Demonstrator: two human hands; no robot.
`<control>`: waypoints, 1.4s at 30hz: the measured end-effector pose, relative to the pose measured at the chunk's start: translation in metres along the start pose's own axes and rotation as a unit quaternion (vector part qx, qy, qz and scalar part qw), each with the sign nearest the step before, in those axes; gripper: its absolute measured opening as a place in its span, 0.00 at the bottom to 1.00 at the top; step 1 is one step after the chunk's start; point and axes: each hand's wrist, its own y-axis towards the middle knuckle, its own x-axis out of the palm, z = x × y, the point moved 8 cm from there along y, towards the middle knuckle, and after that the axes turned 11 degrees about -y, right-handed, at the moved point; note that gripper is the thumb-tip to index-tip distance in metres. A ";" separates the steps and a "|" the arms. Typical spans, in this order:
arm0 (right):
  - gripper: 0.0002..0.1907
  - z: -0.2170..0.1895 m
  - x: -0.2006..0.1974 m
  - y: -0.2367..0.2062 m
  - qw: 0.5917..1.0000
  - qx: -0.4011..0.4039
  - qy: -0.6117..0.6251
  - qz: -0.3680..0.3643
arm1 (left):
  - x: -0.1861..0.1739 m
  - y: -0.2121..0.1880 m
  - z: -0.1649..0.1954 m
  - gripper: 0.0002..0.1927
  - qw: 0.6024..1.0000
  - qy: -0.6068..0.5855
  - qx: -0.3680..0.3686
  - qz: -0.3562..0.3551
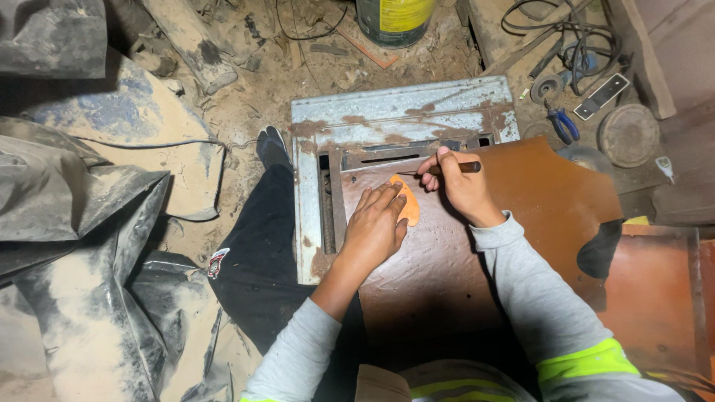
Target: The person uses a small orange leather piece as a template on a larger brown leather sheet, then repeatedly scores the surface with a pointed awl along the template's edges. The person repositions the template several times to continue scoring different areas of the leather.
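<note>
On the brown leather sheet (521, 201), hands trace around an orange template (409, 202).

Left hand (375, 227) lies flat, fingers spread, pinning the template near the sheet's far-left edge over the rusty metal tabletop (395, 112). Right hand (456, 182) has its fingers closed on a wooden-handled awl (447, 169); its long axis runs left-right, tip pointing left toward the template's far end. Any scribed line is too faint to tell; the leather looks uncut around the template.

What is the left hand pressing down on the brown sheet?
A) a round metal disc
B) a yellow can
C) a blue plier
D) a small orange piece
D: the left hand lies flat on a small orange piece atop the brown sheet.
</note>
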 end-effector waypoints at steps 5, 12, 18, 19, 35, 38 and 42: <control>0.27 -0.001 -0.001 0.003 1.000 -0.010 -0.003 0.000 | 0.001 0.001 -0.002 0.23 1.000 0.002 -0.004 -0.004; 0.27 0.003 0.000 0.001 1.000 -0.002 -0.016 -0.016 | 0.001 0.001 -0.003 0.22 1.000 0.003 -0.005 -0.004; 0.27 -0.009 0.000 -0.002 0.998 -0.020 -0.056 -0.019 | 0.001 0.003 -0.003 0.22 1.000 0.004 -0.013 -0.014; 0.26 -0.012 0.000 -0.004 0.997 -0.013 -0.071 -0.014 | 0.002 0.003 -0.004 0.22 1.000 0.004 -0.017 -0.016; 0.21 -0.072 0.009 -0.111 0.960 -0.007 -0.269 0.072 | -0.003 -0.004 -0.001 0.22 1.000 0.006 -0.004 0.004; 0.21 -0.060 0.014 -0.128 0.974 0.039 -0.220 0.047 | -0.005 -0.006 0.002 0.22 1.000 0.002 0.002 0.014; 0.20 -0.060 0.001 -0.137 0.995 0.016 -0.087 0.055 | -0.006 -0.003 0.008 0.19 1.000 -0.004 0.022 0.017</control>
